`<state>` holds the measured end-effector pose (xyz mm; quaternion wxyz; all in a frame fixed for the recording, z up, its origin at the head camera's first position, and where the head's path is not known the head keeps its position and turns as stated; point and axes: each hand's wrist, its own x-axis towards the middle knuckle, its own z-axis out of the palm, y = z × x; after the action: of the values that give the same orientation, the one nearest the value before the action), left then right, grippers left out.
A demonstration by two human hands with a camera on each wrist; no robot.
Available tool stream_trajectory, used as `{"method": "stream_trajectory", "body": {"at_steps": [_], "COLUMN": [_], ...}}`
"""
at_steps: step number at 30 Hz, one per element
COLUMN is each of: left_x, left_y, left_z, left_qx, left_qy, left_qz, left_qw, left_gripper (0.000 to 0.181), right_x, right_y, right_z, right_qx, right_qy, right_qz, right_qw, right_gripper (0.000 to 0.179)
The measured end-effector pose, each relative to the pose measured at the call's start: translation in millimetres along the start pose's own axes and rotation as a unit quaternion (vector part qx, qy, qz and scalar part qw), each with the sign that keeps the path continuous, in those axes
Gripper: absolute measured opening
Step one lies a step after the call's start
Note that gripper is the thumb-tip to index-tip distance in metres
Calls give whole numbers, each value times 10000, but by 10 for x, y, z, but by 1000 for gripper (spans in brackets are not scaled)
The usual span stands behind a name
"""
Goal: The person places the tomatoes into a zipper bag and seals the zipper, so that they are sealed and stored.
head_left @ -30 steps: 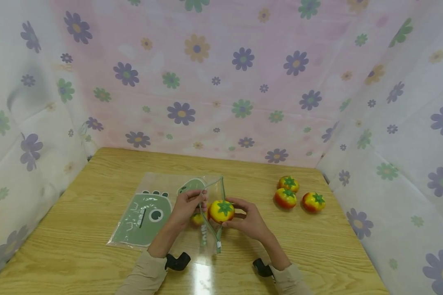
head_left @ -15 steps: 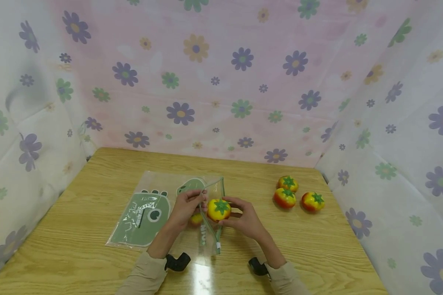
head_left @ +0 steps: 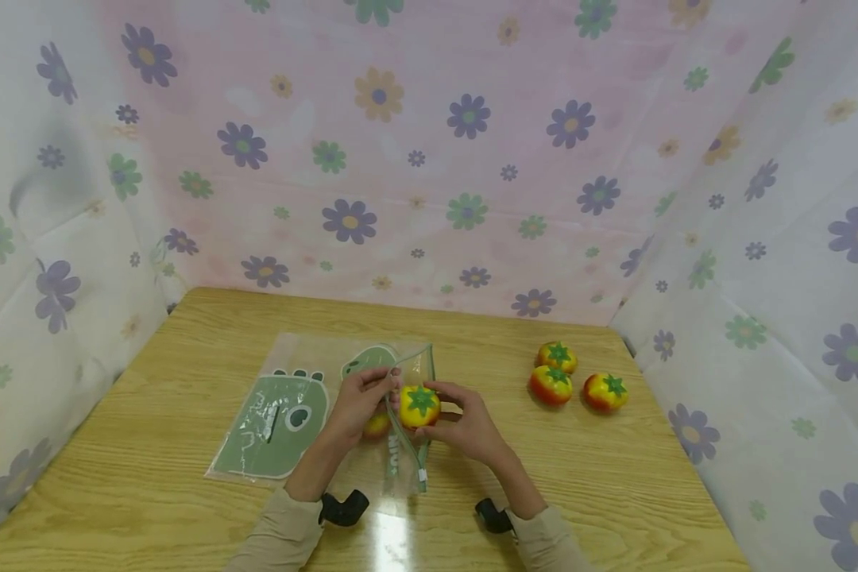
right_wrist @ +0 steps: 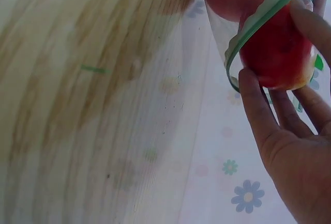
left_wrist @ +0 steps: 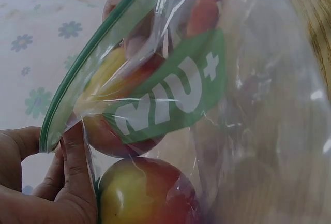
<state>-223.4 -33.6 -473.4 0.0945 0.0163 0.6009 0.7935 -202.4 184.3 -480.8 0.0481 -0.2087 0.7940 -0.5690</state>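
Note:
My right hand (head_left: 468, 425) grips a red-and-yellow toy tomato (head_left: 419, 407) with a green star-shaped top, at the mouth of a clear zip bag (head_left: 353, 477). In the right wrist view, that tomato (right_wrist: 276, 53) sits within the green-edged opening, fingers and thumb around it. My left hand (head_left: 357, 401) pinches the bag's green edge and keeps the mouth apart. Inside the bag lies another toy tomato (left_wrist: 147, 190), below the held one (left_wrist: 126, 131) in the left wrist view. A green cartoon dinosaur (head_left: 279, 425) is printed on the bag, which lies flat toward the left.
On the right of the wooden table (head_left: 636, 492) stand three more toy tomatoes: one at the back (head_left: 557, 357), one in front of it (head_left: 551, 386), and one farther right (head_left: 605, 392). Flower-patterned cloth (head_left: 429, 183) encloses the back and sides. A white zip slider (head_left: 423, 475) hangs at the bag's near corner.
My right hand has moved slightly left, carrying the toy tomato farther into the bag's mouth. The left hand stays in place on the bag's edge.

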Motion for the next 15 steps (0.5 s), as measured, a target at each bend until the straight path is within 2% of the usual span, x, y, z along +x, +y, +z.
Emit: {"method": "stream_trajectory", "body": {"at_steps": [6,15], "left_x": [0,-4], "left_y": [1,26], "left_z": [-13,-4], "left_qx": [125,95], "left_qy": [126,50], "left_qz": [-26,-15], "left_qw": [9998,9999], "left_gripper": [32,31], "right_x": [-22,-15], "right_y": [28,21], "right_z": [-29,-34], "right_qx": [254,351], "right_qy": [-345,-315], "right_qz": [-76,-45], "right_qw": [9991,9989], "right_gripper": [65,60]}}
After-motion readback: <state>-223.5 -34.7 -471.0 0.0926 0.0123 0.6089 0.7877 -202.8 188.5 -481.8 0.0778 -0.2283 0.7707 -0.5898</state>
